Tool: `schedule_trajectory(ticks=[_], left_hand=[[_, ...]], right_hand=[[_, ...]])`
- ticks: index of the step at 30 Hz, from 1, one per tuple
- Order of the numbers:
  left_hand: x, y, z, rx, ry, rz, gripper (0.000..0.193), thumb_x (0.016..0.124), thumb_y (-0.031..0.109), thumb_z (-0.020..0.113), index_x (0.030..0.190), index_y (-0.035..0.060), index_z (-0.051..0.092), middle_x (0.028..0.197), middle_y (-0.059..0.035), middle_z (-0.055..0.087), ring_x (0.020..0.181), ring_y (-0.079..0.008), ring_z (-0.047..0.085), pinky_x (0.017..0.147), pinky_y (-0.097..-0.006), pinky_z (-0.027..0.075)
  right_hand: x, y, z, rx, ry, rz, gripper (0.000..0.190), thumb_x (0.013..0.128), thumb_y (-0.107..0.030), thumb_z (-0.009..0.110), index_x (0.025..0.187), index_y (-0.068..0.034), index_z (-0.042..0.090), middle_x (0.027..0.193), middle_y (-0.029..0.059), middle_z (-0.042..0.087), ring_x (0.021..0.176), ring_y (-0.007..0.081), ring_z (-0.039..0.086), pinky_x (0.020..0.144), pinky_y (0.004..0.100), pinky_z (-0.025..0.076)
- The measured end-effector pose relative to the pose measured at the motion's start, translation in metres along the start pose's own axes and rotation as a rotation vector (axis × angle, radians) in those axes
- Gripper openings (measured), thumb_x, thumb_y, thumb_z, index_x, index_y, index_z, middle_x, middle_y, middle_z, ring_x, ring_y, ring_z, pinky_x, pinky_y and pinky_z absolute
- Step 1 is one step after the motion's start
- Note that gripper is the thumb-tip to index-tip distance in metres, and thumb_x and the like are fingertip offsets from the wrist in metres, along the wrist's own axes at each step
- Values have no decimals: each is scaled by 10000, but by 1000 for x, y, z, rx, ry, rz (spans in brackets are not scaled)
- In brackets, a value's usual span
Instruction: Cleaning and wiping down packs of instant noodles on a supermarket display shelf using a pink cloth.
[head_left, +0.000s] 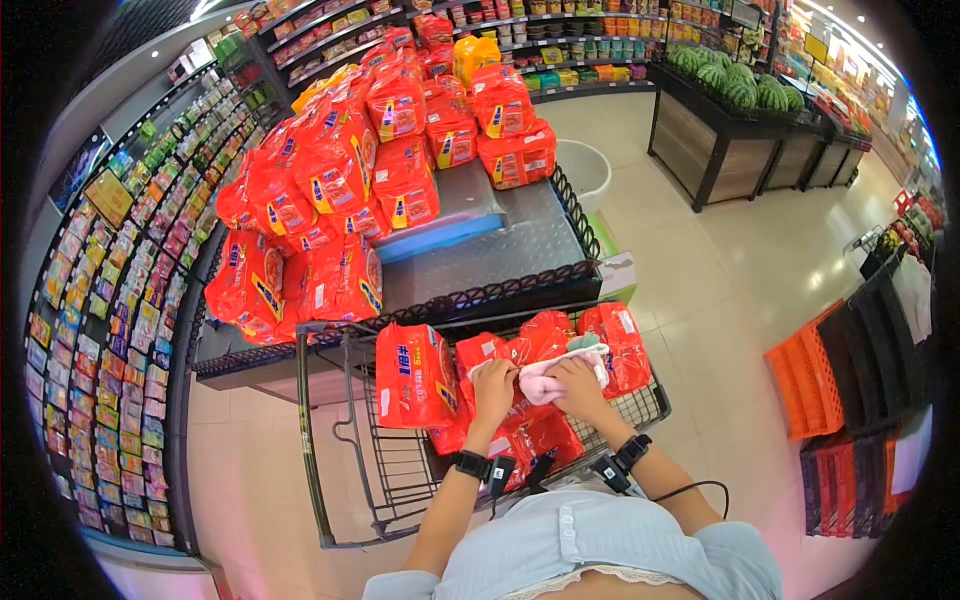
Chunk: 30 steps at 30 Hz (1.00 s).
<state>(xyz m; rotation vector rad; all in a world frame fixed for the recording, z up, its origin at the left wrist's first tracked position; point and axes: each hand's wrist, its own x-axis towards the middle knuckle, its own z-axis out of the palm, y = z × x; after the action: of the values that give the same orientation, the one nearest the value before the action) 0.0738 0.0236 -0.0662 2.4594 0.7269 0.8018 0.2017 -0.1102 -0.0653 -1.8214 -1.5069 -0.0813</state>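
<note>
A wire shopping cart (390, 465) stands before me, loaded with several red plastic multipacks of instant noodles (416, 375). Over the packs in its middle, my right hand (581, 386) grips a folded pink-and-white cloth (541, 384), which has a small green part by the knuckles. My left hand (495, 386) is beside the cloth, its fingers bent down on top of a red pack. What those fingertips pinch is hidden. Another red pack (615, 349) lies to the right of my right hand. Both wrists wear black straps with small devices.
Beyond the cart, a black display stand (525, 232) bears a heap of red noodle packs (337, 165). Hanging packets fill a rack (112, 337) at left. A watermelon stand (712, 150) is at back right, with orange and black crates (810, 382) nearer. A white bin (589, 169) stands behind the display.
</note>
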Motion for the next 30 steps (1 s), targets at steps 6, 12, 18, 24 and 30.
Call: schedule_trajectory(ticks=[6, 12, 18, 24, 30], left_hand=[[-2, -9, 7, -69, 25, -71, 84, 755, 142, 567, 720, 68, 547, 737, -61, 562, 794, -252, 527, 722, -378, 334], [0, -16, 9, -130, 6, -116, 93, 752, 153, 585, 714, 78, 545, 712, -59, 565, 777, -255, 536, 714, -377, 339], [0, -19, 10, -167, -12, -131, 94, 756, 152, 582, 718, 73, 547, 719, -55, 571, 772, -254, 536, 718, -376, 344], [0, -19, 9, -196, -31, -140, 103, 759, 159, 582, 723, 69, 548, 717, -56, 573, 768, -257, 535, 715, -380, 349], [2, -18, 6, -234, -13, -145, 106, 754, 141, 585, 710, 51, 550, 696, -71, 570, 729, -263, 537, 670, -367, 376]], right_hand=[[-3, -4, -4, 77, -14, 13, 288, 562, -99, 623, 837, -89, 540, 851, 85, 502, 870, 287, 482, 787, 388, 368], [-4, -5, -7, 95, -28, 22, 275, 575, -103, 623, 836, -99, 536, 893, 77, 504, 913, 289, 477, 810, 395, 362], [-11, 0, -9, 101, -32, -15, 288, 531, -75, 642, 801, -91, 541, 836, 83, 495, 860, 291, 483, 769, 386, 372], [-21, 2, -12, 161, -112, -16, 288, 537, -23, 611, 807, -104, 549, 859, 69, 493, 892, 299, 467, 782, 399, 362], [-26, -2, -16, 144, -125, -44, 296, 546, -29, 614, 823, -116, 556, 852, 56, 486, 893, 288, 463, 788, 403, 348]])
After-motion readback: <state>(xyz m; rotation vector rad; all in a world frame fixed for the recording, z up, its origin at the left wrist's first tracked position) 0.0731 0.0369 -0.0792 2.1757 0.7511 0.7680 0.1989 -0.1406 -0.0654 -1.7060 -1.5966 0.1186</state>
